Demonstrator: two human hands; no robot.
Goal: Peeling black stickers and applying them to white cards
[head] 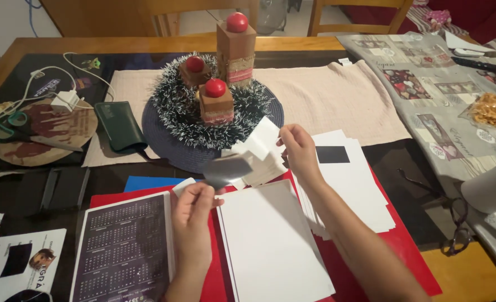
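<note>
Head view: a small blurred card (pixel 228 169), perhaps a magnet sheet, is pinched by the left hand (pixel 192 215) above the red mat (pixel 404 246); white cards (pixel 262 148) are pinched by the right hand (pixel 299 150). Edges should be gripped lightly and cards kept fanned apart

Toward the desk's far edge, the tinsel wreath (pixel 214 114) with its red-topped wooden blocks (pixel 235 47) stands tall and blocks reaching across. The beige runner (pixel 337 98) beside it lies flat and passable. Near the left edge, scissors (pixel 5 126) and cables (pixel 41 92) clutter the way.
</note>
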